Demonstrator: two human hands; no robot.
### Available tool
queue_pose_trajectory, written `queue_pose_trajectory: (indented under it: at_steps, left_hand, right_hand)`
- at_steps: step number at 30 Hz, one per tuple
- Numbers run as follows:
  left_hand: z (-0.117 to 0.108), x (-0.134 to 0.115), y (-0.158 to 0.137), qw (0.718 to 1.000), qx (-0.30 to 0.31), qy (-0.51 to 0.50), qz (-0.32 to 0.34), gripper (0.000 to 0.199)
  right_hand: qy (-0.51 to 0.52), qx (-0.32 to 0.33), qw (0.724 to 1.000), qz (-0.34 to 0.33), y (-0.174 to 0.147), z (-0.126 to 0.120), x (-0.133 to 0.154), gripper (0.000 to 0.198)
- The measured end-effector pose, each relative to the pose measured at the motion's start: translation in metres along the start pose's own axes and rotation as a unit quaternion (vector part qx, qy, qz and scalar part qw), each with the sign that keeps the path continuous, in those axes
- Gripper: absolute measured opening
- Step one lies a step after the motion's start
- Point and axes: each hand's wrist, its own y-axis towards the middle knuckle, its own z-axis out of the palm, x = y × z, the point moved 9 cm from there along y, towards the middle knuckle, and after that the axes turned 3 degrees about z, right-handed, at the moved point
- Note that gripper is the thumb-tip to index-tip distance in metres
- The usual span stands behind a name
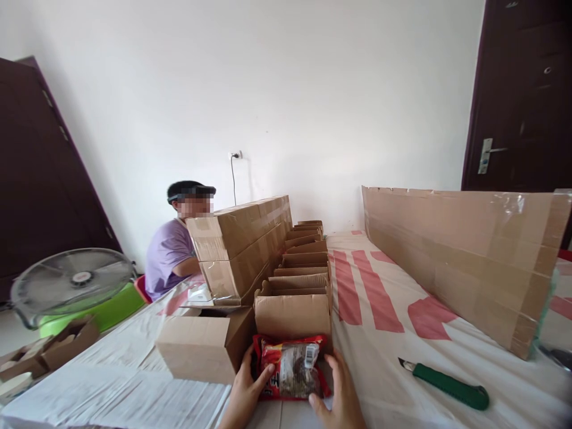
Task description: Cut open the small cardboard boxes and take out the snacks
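Note:
A red plastic food packet (pixel 292 366) with a clear window and a barcode is at the near edge of the table, between my hands. My left hand (pixel 248 381) grips its left side, thumb lying over the front. On the other side, my right hand (pixel 338 387) curves around the right edge, with its thumb at the lower corner. Right behind the packet stands an open cardboard box (pixel 292 313), the nearest in a row of open boxes. The packet's underside is hidden. Beside my left hand sits another cardboard box (pixel 196 345).
Taped cartons (pixel 248 244) are stacked left of the row. A green utility knife (pixel 451 384), blade out, lies at right. A long cardboard panel (pixel 460 256) stands behind it. Across the table sits a person (pixel 170 256) near a fan (pixel 74 280).

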Motion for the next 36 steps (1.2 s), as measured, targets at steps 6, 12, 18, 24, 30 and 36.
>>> queue_pose_trajectory:
  at_steps: [6, 12, 18, 24, 30, 36]
  left_hand:
    - [-0.003, -0.003, 0.0, 1.0, -0.013, -0.003, 0.018, 0.093]
    - [-0.003, -0.002, 0.0, 0.999, -0.014, -0.023, 0.02, 0.095]
    - [-0.004, -0.002, 0.001, 0.999, -0.022, -0.025, 0.031, 0.092]
    - [-0.003, 0.001, 0.001, 0.999, -0.018, -0.024, 0.022, 0.095]
    - [-0.003, 0.001, 0.002, 0.999, -0.019, -0.025, 0.027, 0.092]
    - [-0.007, -0.013, -0.006, 0.992, -0.052, 0.069, 0.088, 0.082]
  right_hand:
    - [0.037, 0.103, 0.994, -0.014, 0.002, 0.008, 0.013, 0.07]
    - [0.068, 0.088, 0.994, 0.018, 0.007, -0.002, 0.027, 0.07]
    - [0.057, 0.089, 0.994, -0.001, 0.004, 0.002, 0.028, 0.065]
    - [0.047, 0.094, 0.994, 0.001, 0.003, 0.005, 0.024, 0.067]
    - [0.034, 0.081, 0.996, 0.02, 0.003, 0.004, 0.023, 0.063]
    - [0.03, 0.132, 0.991, 0.011, 0.003, 0.015, 0.014, 0.072]
